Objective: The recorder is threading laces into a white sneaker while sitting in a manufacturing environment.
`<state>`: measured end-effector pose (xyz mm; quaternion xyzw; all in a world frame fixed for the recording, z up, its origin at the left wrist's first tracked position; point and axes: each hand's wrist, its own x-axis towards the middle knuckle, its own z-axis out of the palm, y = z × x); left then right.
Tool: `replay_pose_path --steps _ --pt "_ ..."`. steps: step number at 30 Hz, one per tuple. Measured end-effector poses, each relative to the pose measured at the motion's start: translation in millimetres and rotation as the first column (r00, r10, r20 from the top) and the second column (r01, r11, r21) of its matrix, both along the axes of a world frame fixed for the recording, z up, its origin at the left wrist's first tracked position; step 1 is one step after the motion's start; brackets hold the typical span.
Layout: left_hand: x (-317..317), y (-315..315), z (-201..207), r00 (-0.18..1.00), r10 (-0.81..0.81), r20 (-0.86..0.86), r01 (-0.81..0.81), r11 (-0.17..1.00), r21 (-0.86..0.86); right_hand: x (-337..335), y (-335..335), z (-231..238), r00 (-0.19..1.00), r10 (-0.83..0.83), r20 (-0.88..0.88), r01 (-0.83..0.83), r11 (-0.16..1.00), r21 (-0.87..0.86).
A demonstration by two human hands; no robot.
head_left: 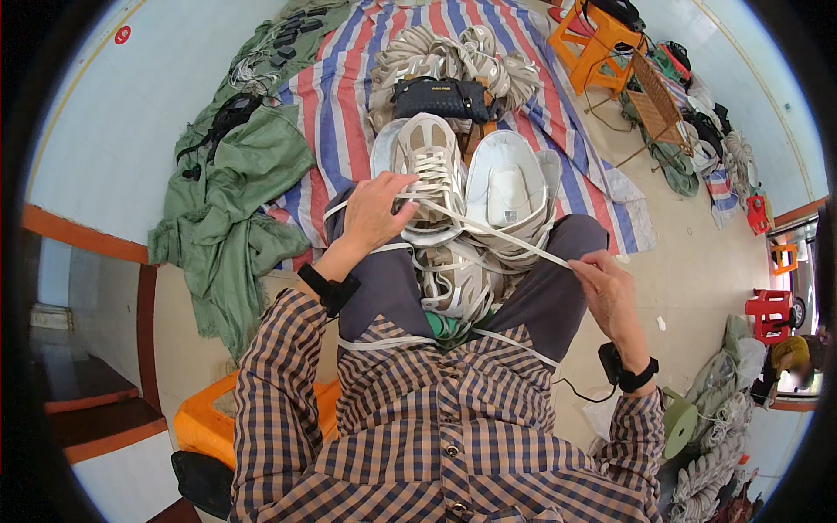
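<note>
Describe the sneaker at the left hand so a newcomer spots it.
Find the striped tarp, then the black pouch. Just this side of it, the beige-and-white sneaker sits by the left hand. Unlike the open shoe to its right, its toe and crisscrossed white laces face up.

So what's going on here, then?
A seated person is handling the laces of a beige-and-white shoe by the knees. The left hand is at the laced front of the shoe, while the right hand pinches a pale lace and holds it stretched out to the right. Beyond the shoe are a black bag and a heap of similar shoes on a striped sheet.
</note>
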<state>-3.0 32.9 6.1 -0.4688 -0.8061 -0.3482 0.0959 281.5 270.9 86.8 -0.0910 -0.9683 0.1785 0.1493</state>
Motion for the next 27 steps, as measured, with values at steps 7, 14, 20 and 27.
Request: replay_pose_path --steps 7,14,20,27 --pt "-9.3 -4.3 -7.4 0.999 0.017 0.035 -0.021 0.993 0.117 53.0 34.6 -17.5 0.973 -0.193 0.126 0.203 0.977 -0.071" --pt "3.3 10.0 17.0 0.963 0.016 -0.268 0.002 0.998 0.069 69.9 64.1 -4.5 0.873 0.089 0.48 0.053 0.96 -0.274" --pt "24.8 14.7 11.7 0.799 -0.107 0.592 0.309 0.918 -0.25 5.9 71.3 17.8 0.995 -0.077 -0.064 -0.057 0.094 -0.994" --pt "35.5 35.4 3.5 0.607 0.062 0.792 0.156 0.968 -0.195 -105.2 1.7 11.3 0.952 -0.175 -0.253 -0.283 -0.179 -0.942"
